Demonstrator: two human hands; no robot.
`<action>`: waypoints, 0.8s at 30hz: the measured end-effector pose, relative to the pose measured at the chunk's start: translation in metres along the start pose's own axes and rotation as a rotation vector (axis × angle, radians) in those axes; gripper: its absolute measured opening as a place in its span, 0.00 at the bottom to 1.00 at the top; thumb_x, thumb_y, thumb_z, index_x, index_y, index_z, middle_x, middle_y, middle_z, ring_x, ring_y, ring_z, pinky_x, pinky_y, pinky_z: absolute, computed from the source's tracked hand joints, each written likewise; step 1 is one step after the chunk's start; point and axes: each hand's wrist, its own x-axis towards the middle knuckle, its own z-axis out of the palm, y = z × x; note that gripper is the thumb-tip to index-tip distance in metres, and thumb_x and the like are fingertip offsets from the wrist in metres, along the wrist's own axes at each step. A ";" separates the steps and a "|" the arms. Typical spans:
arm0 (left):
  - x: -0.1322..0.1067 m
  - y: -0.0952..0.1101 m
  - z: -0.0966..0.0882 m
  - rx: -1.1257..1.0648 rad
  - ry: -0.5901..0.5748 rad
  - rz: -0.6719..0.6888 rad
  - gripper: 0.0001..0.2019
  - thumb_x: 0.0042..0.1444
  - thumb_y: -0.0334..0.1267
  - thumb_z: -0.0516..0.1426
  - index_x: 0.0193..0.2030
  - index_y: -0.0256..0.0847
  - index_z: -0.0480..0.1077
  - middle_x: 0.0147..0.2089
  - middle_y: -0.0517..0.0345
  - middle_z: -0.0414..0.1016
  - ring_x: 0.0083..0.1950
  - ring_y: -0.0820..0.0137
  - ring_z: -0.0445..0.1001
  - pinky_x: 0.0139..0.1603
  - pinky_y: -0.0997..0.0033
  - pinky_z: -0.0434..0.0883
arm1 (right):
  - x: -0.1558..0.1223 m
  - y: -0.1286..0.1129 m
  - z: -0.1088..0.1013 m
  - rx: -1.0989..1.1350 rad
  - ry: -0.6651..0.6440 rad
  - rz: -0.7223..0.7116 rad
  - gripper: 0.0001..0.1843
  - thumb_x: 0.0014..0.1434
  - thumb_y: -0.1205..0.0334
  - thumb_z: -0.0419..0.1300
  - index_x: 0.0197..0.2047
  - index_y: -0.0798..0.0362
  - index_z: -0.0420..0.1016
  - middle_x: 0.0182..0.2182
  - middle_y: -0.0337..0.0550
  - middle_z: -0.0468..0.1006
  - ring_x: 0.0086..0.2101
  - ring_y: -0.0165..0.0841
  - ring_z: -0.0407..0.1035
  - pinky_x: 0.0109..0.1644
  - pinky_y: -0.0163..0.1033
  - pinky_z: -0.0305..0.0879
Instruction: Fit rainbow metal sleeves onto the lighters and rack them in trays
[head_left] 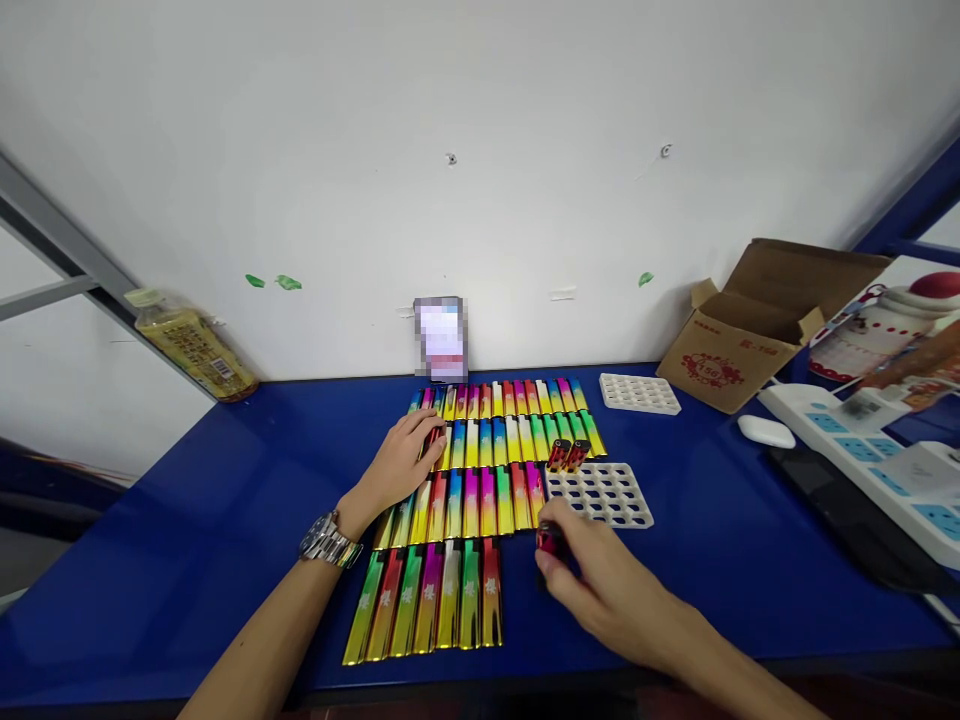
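Several rows of shiny rainbow-coloured lighters (487,470) lie side by side on the blue table (225,520). My left hand (401,462), a metal watch on its wrist, rests on the left end of the second row with fingers curled round a lighter there. My right hand (600,590) pinches a red lighter (551,541) just in front of a white tray with holes (600,493). Two red lighters (568,455) stand in that tray's far left corner.
A second white holed tray (639,393) lies at the back right, beside an open cardboard box (757,325). A white power strip (877,465) and a small white case (765,432) are at the right. A bottle of yellow drink (191,345) leans at the back left.
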 end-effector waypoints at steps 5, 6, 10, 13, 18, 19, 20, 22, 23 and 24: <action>0.000 0.001 -0.001 0.010 -0.022 -0.004 0.18 0.65 0.46 0.43 0.53 0.41 0.65 0.59 0.47 0.66 0.64 0.59 0.61 0.63 0.51 0.61 | 0.012 0.019 -0.033 0.540 0.423 -0.228 0.03 0.62 0.60 0.48 0.37 0.48 0.59 0.32 0.43 0.76 0.33 0.36 0.71 0.36 0.42 0.66; 0.000 0.002 -0.002 0.010 -0.026 -0.007 0.18 0.65 0.46 0.43 0.53 0.41 0.65 0.59 0.48 0.66 0.64 0.59 0.61 0.63 0.52 0.61 | 0.018 0.024 -0.039 0.658 0.480 -0.216 0.02 0.62 0.60 0.47 0.37 0.47 0.57 0.30 0.41 0.75 0.31 0.35 0.71 0.35 0.42 0.66; 0.000 0.002 -0.002 0.016 -0.020 -0.012 0.18 0.65 0.45 0.43 0.53 0.40 0.65 0.59 0.48 0.66 0.64 0.59 0.61 0.63 0.52 0.61 | 0.043 0.042 -0.052 0.886 0.579 -0.131 0.02 0.58 0.60 0.51 0.36 0.48 0.60 0.18 0.32 0.67 0.20 0.31 0.64 0.28 0.38 0.63; 0.000 0.002 -0.002 0.018 -0.015 -0.009 0.17 0.65 0.45 0.43 0.52 0.41 0.65 0.59 0.48 0.66 0.64 0.59 0.61 0.62 0.52 0.62 | 0.050 0.052 -0.049 0.923 0.501 -0.002 0.17 0.58 0.48 0.50 0.25 0.51 0.63 0.14 0.34 0.61 0.16 0.29 0.57 0.22 0.37 0.56; 0.000 0.001 -0.002 0.015 -0.011 -0.001 0.17 0.65 0.45 0.43 0.52 0.41 0.66 0.59 0.47 0.67 0.63 0.58 0.61 0.62 0.50 0.62 | 0.047 0.054 -0.035 0.996 0.355 0.114 0.31 0.56 0.34 0.43 0.15 0.49 0.59 0.10 0.36 0.56 0.14 0.30 0.54 0.21 0.39 0.56; 0.000 0.001 -0.002 0.015 -0.011 -0.001 0.17 0.65 0.45 0.43 0.52 0.41 0.66 0.59 0.47 0.66 0.63 0.58 0.62 0.62 0.50 0.62 | 0.046 0.055 -0.034 1.004 0.335 0.124 0.32 0.55 0.34 0.42 0.15 0.49 0.59 0.10 0.36 0.56 0.14 0.30 0.54 0.21 0.39 0.56; 0.000 0.001 -0.002 0.016 -0.011 0.000 0.18 0.65 0.45 0.43 0.53 0.41 0.66 0.59 0.47 0.66 0.63 0.58 0.62 0.62 0.51 0.62 | 0.046 0.055 -0.032 1.007 0.318 0.137 0.32 0.56 0.34 0.42 0.14 0.49 0.59 0.10 0.37 0.56 0.14 0.30 0.54 0.21 0.39 0.56; 0.000 0.001 -0.002 0.015 -0.011 0.001 0.18 0.65 0.45 0.43 0.53 0.41 0.66 0.59 0.47 0.66 0.63 0.58 0.62 0.63 0.50 0.62 | 0.045 0.056 -0.030 0.999 0.297 0.175 0.32 0.58 0.35 0.42 0.15 0.49 0.59 0.10 0.36 0.56 0.13 0.30 0.54 0.19 0.38 0.56; 0.000 0.001 -0.002 0.013 -0.009 0.003 0.18 0.65 0.45 0.43 0.53 0.42 0.66 0.59 0.48 0.67 0.63 0.58 0.62 0.63 0.50 0.62 | 0.045 0.058 -0.029 0.994 0.301 0.191 0.32 0.59 0.36 0.41 0.15 0.50 0.59 0.10 0.36 0.57 0.13 0.29 0.55 0.19 0.38 0.56; 0.000 0.001 -0.002 0.012 -0.005 0.005 0.18 0.65 0.45 0.43 0.53 0.42 0.66 0.59 0.48 0.67 0.63 0.58 0.62 0.63 0.50 0.62 | 0.045 0.059 -0.028 0.991 0.310 0.201 0.31 0.60 0.36 0.41 0.16 0.50 0.59 0.11 0.37 0.59 0.13 0.30 0.57 0.19 0.37 0.57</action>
